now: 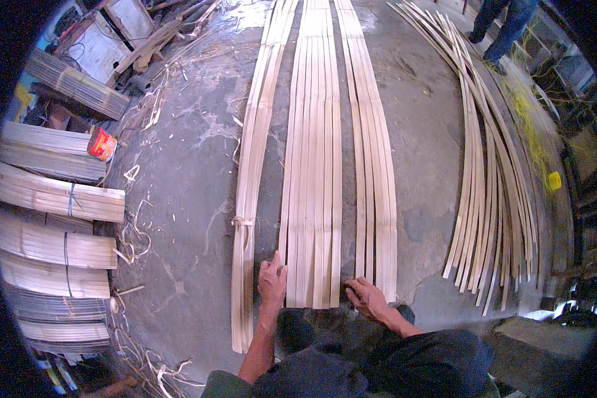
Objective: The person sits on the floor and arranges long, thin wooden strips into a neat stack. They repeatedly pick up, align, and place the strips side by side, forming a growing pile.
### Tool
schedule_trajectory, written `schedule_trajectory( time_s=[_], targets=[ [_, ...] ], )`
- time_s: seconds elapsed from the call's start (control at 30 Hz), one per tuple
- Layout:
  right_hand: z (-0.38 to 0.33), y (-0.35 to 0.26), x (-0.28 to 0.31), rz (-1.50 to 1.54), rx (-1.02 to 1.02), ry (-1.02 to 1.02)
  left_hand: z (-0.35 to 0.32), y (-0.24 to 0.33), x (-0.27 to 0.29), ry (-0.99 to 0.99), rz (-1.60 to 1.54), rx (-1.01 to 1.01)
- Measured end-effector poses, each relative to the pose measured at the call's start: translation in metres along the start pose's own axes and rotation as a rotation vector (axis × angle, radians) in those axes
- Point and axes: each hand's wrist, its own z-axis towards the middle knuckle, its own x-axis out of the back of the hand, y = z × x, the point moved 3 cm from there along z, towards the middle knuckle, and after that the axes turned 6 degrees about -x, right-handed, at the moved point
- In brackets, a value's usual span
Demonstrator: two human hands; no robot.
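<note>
In front of me, pale split-bamboo strips lie side by side in a wide middle row that runs away from me. My left hand is beside the row's left edge near its front end. Its index finger is stretched forward and its thumb side is against the outermost strip. My right hand rests at the front of a narrower right-hand row of strips. Its fingers are bent but apart, reaching into the gap beside the middle row, with no strip visibly gripped. Left of my left hand is a bamboo bundle tied near its front.
Loose bamboo strips fan out on the floor at right. Tied bundles are stacked along the left, with a red tin on them. Shavings litter the concrete. A person's legs stand at far right, near yellow twine.
</note>
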Motion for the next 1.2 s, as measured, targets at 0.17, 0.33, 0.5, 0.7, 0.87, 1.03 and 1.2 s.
schedule_trajectory(
  time_s=[0.17,0.33,0.5,0.7,0.87,1.03,1.2],
  targets=[
    [-0.001,-0.006,0.004,-0.027,0.027,0.040,-0.005,-0.011,-0.012,0.141,0.106,-0.016],
    [0.005,0.017,0.014,0.222,0.058,0.257,-0.004,0.029,-0.009,0.253,-0.026,-0.069],
    [0.012,0.023,0.050,0.007,-0.080,0.416,-0.004,0.086,-0.038,-0.006,-0.231,-0.240],
    [0.000,0.021,0.037,-0.056,-0.175,0.352,-0.018,0.131,-0.104,-0.249,-0.355,-0.276],
    [-0.002,0.015,0.036,-0.046,-0.186,0.343,-0.021,0.141,-0.118,-0.328,-0.356,-0.196],
    [0.007,0.042,0.019,0.094,-0.149,0.391,-0.013,0.142,-0.124,-0.325,-0.483,-0.082],
    [0.008,0.032,0.019,0.299,-0.117,0.383,-0.013,0.110,-0.150,-0.270,-0.603,0.021]
  ],
)
